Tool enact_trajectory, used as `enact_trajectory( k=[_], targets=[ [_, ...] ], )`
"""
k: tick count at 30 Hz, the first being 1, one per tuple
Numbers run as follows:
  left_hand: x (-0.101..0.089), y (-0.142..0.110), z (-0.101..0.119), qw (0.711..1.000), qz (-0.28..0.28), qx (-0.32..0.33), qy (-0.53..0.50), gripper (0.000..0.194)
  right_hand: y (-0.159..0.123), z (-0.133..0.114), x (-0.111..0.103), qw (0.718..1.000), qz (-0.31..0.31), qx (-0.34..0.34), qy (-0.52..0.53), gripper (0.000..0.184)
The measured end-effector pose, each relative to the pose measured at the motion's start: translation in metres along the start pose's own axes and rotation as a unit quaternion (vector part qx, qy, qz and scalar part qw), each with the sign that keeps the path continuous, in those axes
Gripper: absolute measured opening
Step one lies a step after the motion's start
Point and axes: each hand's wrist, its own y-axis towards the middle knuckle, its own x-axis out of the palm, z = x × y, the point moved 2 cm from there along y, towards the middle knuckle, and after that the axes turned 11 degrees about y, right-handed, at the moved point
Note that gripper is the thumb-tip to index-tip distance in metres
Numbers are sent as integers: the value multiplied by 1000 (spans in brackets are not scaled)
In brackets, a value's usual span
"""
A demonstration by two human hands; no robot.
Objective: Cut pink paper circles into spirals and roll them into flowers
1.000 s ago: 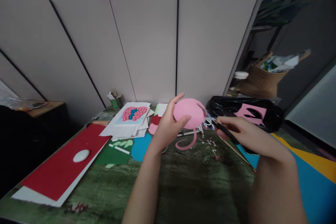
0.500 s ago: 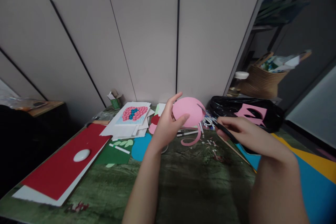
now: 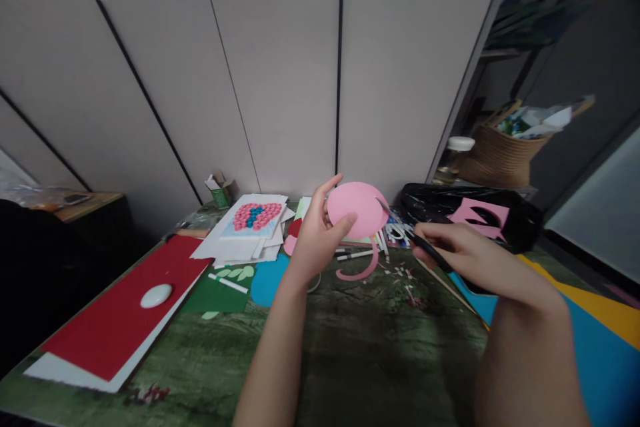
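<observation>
My left hand [image 3: 320, 230] grips a rounded piece of pink paper [image 3: 357, 207] by its left side, thumb in front and fingers behind. My right hand [image 3: 447, 250] is closed around the black handles of a pair of scissors [image 3: 425, 247]. Their blades reach the right side of the pink paper, one blade lying in front of it. From the paper's lower right edge a curled pink strip [image 3: 367, 270] hangs down over the table. Small paper scraps [image 3: 400, 273] lie below the scissors.
On the green table [image 3: 360, 347] lie red paper [image 3: 135, 300] with a white oval object [image 3: 156, 295], a picture with pink and blue dots [image 3: 255, 219], and blue paper [image 3: 267, 280]. A black plastic bag [image 3: 430, 199] holds pink offcuts at the right. Behind stands a pale cabinet [image 3: 280, 80].
The pink paper and my left hand have shifted slightly left and up, and the hanging strip has swung left. The scissor blades look closer together across the paper's right edge.
</observation>
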Motion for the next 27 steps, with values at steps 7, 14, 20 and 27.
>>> enact_trajectory(
  k=[7, 14, 20, 27],
  targets=[
    [0, 0, 2, 998, 3, 37, 47, 50, 1, -3, 2, 1000, 15, 0, -4, 25],
    [0, -2, 4, 998, -28, 33, 42, 51, 4, -5, 2, 998, 25, -5, -51, 27],
    [0, -2, 4, 998, -28, 31, 41, 51, 2, -6, 2, 999, 26, -7, -46, 26],
    [1, -2, 3, 999, -23, 15, 17, 53, 2, 0, 1, 999, 17, -12, -43, 26]
  ],
)
